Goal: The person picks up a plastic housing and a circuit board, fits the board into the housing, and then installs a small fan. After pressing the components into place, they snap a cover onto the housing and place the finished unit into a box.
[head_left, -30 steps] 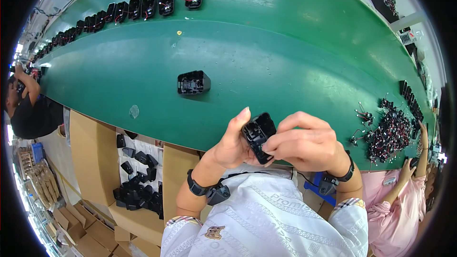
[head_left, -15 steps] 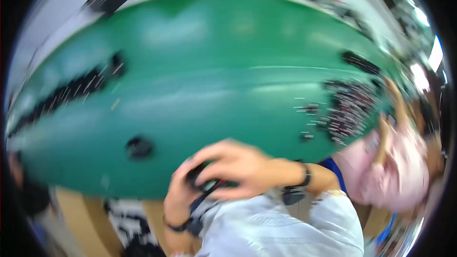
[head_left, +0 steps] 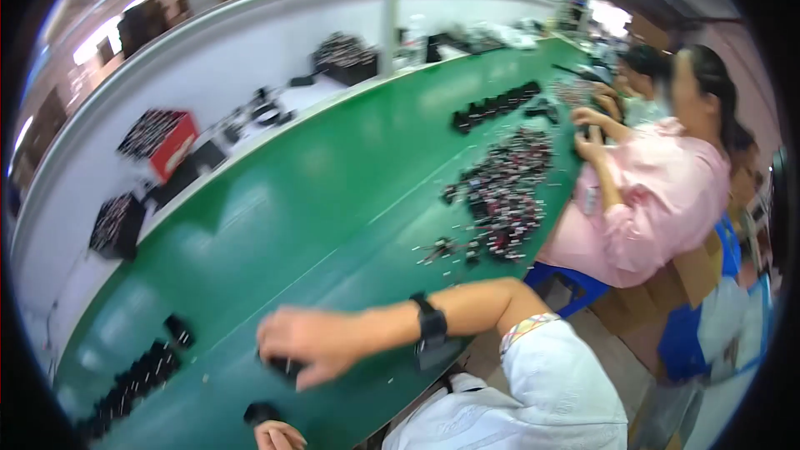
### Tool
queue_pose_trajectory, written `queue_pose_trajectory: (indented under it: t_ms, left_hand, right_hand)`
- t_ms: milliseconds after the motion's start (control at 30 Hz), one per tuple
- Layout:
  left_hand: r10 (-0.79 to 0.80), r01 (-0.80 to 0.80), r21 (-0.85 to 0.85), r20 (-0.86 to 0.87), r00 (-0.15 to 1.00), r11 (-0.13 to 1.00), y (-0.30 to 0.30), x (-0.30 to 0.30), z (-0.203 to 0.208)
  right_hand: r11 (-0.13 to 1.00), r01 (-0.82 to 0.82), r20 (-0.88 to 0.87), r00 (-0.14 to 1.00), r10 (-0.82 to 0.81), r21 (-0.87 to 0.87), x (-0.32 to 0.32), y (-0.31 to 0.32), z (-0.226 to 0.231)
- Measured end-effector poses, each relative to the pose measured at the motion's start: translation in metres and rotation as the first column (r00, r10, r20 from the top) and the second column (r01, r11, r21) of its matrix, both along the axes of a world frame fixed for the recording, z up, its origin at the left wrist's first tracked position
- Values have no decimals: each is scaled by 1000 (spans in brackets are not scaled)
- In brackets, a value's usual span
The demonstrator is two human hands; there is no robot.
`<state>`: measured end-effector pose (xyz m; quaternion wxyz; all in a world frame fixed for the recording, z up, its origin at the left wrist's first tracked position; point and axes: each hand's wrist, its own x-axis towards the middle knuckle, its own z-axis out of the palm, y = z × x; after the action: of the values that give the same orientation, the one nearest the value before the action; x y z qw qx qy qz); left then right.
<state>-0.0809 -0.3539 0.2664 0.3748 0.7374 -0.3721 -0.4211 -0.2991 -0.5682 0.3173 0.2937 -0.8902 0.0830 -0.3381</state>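
My right hand (head_left: pixel 312 343) is over the near part of the green table (head_left: pixel 275 271), its fingers bent down and blurred by motion. Under them shows a small black part (head_left: pixel 286 364), which the hand grips; its exact kind is hidden. At the bottom edge my left hand (head_left: pixel 280 436) shows only in part, with bent fingers lying close together. Just beyond these fingers sits another small black part (head_left: pixel 260 413); whether they touch it cannot be made out. A row of black parts (head_left: pixel 133 387) lies at the lower left, with one black block (head_left: pixel 179 330) near its far end.
To the right spreads a heap of small black and red parts with white ends (head_left: pixel 508 192). Behind it is another black row (head_left: pixel 496 107). A co-worker in pink (head_left: pixel 650 192) sits at the right edge. Along the far ledge stand a red box (head_left: pixel 173 146) and black bins (head_left: pixel 117 225).
The view has swung up and to the right, bringing in the ledge and co-workers. My hands, together around a black part before, are now apart, the right one out over the table.
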Motion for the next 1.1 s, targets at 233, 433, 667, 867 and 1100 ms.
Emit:
queue_pose_trajectory:
  t_ms: [233,433,667,867,1100]
  left_hand:
    - [202,191,-433,709,675,881,-11,6,12]
    - [149,223,-352,774,615,909,-9,12,-18]
    - [215,158,-433,692,689,888,-12,11,-22]
    - [69,316,-347,762,643,883,-51,-2,-32]
    - [256,-9,-447,494,831,894,-40,-21,-22]
  right_hand:
    - [897,406,-228,870,-438,-175,53,-134,-37]
    - [947,285,-314,894,-318,-148,164,-156,-51]
    - [952,213,-283,920,-271,-218,196,-138,-62]
    - [901,286,13,954,-298,-325,110,-135,-82]
    - [768,622,-334,698,-633,-156,-179,-16,36]
